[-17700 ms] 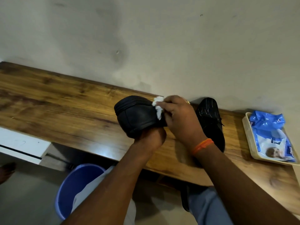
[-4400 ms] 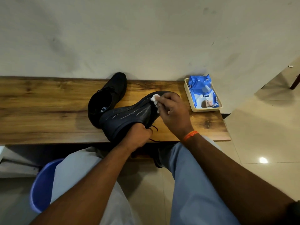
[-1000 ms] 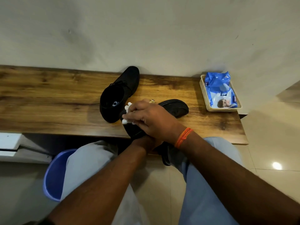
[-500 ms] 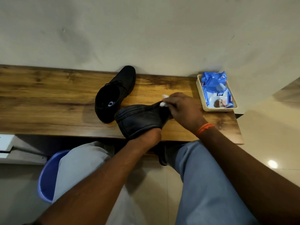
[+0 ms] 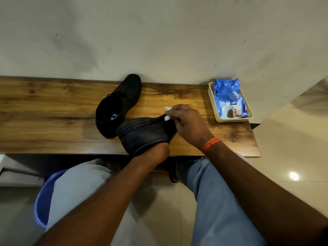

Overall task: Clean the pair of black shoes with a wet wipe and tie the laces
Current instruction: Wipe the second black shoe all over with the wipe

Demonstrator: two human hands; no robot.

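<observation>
My left hand (image 5: 156,151) grips a black shoe (image 5: 143,134) from underneath, holding it tilted over the near edge of the wooden table (image 5: 53,121) with its sole and heel turned toward me. My right hand (image 5: 188,123) pinches a crumpled white wet wipe (image 5: 167,113) against the far end of that shoe. The second black shoe (image 5: 119,103) lies on the table behind and to the left, its opening facing me and its laces barely visible.
A beige tray (image 5: 213,105) at the table's right end holds a blue pack of wet wipes (image 5: 229,98). A blue bin (image 5: 41,205) stands on the floor at lower left. The wall runs close behind the table. My knees sit below the table edge.
Over the last second my right hand moved with the wipe from the shoe's left end to its far right end. The held shoe has turned so its sole shows.
</observation>
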